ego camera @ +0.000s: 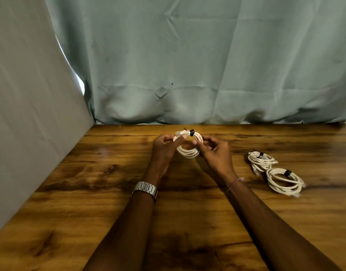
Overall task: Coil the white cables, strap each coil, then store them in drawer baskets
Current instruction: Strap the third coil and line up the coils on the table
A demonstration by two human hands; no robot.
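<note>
Both the left hand (164, 145) and the right hand (215, 151) are gripping a strapped white cable coil (188, 147) above the wooden table (109, 173), beside two finished coils (273, 171).

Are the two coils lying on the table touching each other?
Cannot tell. In the head view the far coil and near coil overlap, without plain contact or gap.

To your right, two strapped coils (263, 160) (283, 181) lie just apart on the table (90, 192) — curtain (207, 65) closes the far edge, panel (31, 114) the left.
</note>
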